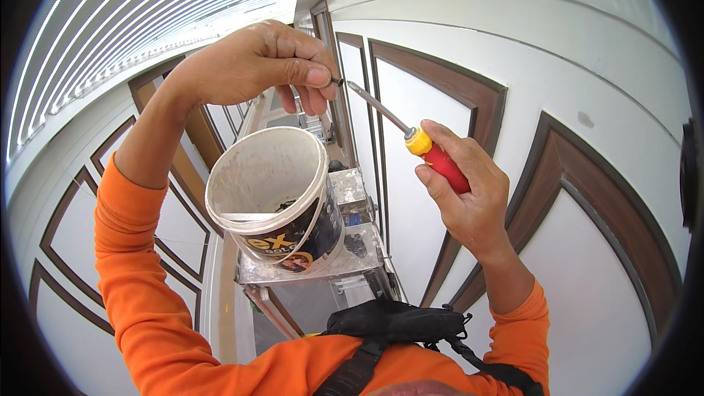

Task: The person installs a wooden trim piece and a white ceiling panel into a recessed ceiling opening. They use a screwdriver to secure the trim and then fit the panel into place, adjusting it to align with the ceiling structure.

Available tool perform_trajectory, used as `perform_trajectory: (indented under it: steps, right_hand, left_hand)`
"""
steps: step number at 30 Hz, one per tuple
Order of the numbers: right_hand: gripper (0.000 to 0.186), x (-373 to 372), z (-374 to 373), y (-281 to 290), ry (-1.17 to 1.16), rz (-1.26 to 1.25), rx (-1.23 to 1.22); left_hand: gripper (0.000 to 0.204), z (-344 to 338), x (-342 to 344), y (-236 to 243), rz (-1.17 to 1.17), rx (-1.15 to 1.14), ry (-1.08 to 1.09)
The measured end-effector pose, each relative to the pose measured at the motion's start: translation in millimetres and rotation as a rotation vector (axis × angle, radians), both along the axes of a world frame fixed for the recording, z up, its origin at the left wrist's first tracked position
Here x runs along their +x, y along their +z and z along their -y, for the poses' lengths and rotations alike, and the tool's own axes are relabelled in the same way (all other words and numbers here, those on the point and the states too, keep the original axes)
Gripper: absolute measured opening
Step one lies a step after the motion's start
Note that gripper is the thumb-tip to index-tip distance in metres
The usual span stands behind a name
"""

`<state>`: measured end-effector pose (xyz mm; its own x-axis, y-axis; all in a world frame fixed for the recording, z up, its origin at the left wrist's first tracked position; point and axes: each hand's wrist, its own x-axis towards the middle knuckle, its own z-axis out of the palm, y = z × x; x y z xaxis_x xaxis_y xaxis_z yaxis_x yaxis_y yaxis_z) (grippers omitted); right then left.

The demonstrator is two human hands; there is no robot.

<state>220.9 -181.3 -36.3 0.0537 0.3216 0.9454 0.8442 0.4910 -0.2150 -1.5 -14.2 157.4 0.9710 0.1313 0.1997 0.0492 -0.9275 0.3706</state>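
Observation:
My left hand (268,66) is raised at upper middle, thumb and index finger pinched on a small dark fastener (338,81), the other fingers curled below. My right hand (473,191) grips a red and yellow screwdriver (438,159), its metal shaft angled up and left with the tip just beside the fastener; I cannot tell whether they touch. Below my hands a white plastic bucket with a dark label (264,169) stands on a dusty metal platform (341,268), its handle hanging down the side and some dark items inside.
Panelled walls with brown trim (499,81) line both sides of a narrow corridor. A slatted, bright ceiling (169,7) is at upper left. More metal steps (350,189) and clutter lie farther along. A black strapped bag (389,319) sits on my chest at the bottom.

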Motion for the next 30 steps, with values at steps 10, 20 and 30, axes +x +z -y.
perform_trajectory:
  steps: [10,20,30]
  right_hand:
    - [0.048,3.3,0.1,-0.3,-0.063,0.042,-0.011]
    - [0.045,2.7,-8.2,6.2,0.059,-0.240,-0.027]
    - [0.040,41.6,-39.5,109.7,0.209,-0.559,0.332]
  left_hand:
    - [0.030,10.3,7.7,8.2,-0.077,0.108,0.083]
    - [0.020,15.3,46.2,19.0,0.127,0.202,0.127]
    - [0.036,31.3,172.1,94.3,0.468,-0.381,-0.185]
